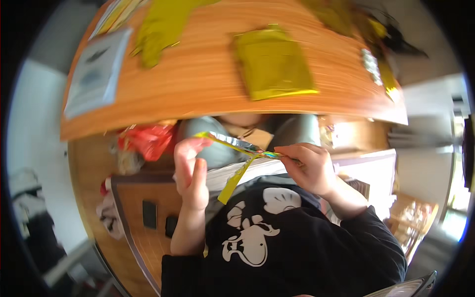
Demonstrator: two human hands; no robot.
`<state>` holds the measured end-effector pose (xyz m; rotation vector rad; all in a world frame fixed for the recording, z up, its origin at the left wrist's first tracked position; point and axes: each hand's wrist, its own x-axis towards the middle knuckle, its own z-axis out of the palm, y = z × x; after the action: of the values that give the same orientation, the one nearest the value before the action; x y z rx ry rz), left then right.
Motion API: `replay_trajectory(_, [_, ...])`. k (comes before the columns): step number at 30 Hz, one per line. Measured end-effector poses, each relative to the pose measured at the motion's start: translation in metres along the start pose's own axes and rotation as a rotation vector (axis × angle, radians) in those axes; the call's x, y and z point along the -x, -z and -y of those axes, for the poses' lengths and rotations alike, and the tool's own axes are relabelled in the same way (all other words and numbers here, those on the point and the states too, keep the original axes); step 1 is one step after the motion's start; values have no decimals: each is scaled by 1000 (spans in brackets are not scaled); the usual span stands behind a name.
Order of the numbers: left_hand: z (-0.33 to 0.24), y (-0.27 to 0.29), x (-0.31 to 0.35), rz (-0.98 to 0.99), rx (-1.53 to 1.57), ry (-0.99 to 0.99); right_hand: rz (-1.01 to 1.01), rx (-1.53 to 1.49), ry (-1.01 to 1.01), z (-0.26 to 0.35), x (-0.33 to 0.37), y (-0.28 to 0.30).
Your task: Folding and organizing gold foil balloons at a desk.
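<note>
In front of my black shirt, my right hand (pixel 312 167) is closed, its thumb and fingers pinching a bundle of thin yellow strips (pixel 235 183) with shiny, multicoloured twisted parts. One yellow and silver strip stretches from that pinch up to the left, and another hangs down toward the shirt. My left hand (pixel 192 173) is at the far end of the silver strip, its fingertips beside or touching it. Its thumb is spread away from the fingers, with nothing visible gripped between them. Whether the strips are one piece I cannot tell.
On the wooden table (pixel 198 89) ahead lie a flat yellow packet (pixel 277 64), a larger yellow wrapping (pixel 163 29) and a white printed sheet (pixel 98 72). Below its edge are a red plastic bag (pixel 149 141) and someone's grey-clad knees (pixel 297 133). A dark phone-like slab (pixel 149 214) lies lower left.
</note>
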<state>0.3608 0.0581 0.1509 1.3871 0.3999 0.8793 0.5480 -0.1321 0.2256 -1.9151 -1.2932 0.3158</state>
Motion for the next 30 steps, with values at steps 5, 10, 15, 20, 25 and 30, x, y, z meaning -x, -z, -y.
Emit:
replay_trajectory(5, [14, -66, -8, 164, 20, 9, -159, 318, -301, -61, 107, 88])
replay_trajectory(10, [12, -93, -22, 297, -124, -60, -349, 580, -929, -158, 263, 178])
replay_trajectory(15, [4, -107, -41, 328, -69, -155, -686, 559, -1288, -265, 447, 226])
replay_trajectory(20, [-5, -119, -55, 316, -134, -163, -760, 266, -1613, -350, 549, 220])
replay_trajectory(25, [-9, -115, -57, 321, -181, -179, -194, 623, -1776, -398, 543, 222])
replay_trajectory(30, [-13, -107, -53, 246, -265, -134, -385, 520, -1861, -412, 467, 215])
